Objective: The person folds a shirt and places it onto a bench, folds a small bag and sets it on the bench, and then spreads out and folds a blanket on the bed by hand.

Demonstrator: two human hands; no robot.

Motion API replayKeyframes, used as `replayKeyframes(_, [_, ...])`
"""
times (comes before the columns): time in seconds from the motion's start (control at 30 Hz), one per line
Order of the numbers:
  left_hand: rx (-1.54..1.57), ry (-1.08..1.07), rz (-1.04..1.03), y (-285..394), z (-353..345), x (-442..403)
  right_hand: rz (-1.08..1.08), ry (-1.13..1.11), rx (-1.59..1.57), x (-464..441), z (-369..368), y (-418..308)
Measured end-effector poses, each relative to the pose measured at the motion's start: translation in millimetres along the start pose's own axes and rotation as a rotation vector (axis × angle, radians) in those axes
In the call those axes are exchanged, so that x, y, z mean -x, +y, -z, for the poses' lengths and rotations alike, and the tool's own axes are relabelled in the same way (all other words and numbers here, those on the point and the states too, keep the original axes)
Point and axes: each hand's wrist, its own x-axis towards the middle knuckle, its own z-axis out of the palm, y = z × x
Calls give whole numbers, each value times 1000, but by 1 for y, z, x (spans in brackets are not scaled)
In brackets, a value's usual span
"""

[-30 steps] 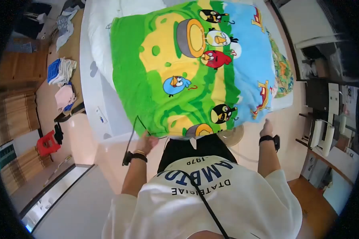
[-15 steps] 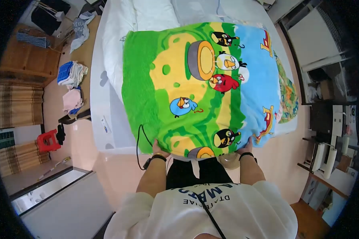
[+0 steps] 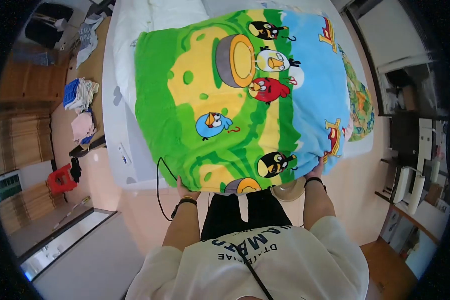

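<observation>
A plush blanket (image 3: pixel 210 100) with cartoon birds on green, yellow and blue lies spread over the bed (image 3: pixel 127 172). Its near edge hangs by the bedside, close to my body. At the near left corner, my left hand (image 3: pixel 186 190) is closed on that edge, the fingers partly under the cloth. My right hand (image 3: pixel 316 170) grips the blue part of the edge, which bunches into folds there. A thin black cord (image 3: pixel 158 187) loops beside my left hand.
White bedding (image 3: pixel 170 15) lies beyond the blanket, and a second patterned cloth (image 3: pixel 360 110) at the right. Folded clothes (image 3: pixel 80 95) sit on a bench at the left. A red stool (image 3: pixel 61 179) stands on the floor. A round beige object (image 3: pixel 288 192) is by my legs.
The blanket has shifted left and farther up in the view. My left hand has moved left, while my right hand has gone slightly up and right, so the hands are farther apart.
</observation>
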Motion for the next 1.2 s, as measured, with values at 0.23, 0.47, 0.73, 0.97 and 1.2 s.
replayKeyframes(0.23, [-39,15,-69,34,-36,9,-83,112,-20,-10,-16,1])
replayKeyframes(0.47, [-187,-51,-217,88,-167,66,15,68,-3,62,-102,-83])
replayKeyframes(0.73, [-164,-200,-322,111,-277,137,263,-194,187,151,-233,-151])
replayKeyframes(0.97, [-340,-90,-265,94,-185,134,253,-54,204,128,-139,-125])
replayKeyframes(1.2, [-391,680,120,79,88,20,-244,405,191,21,96,-24])
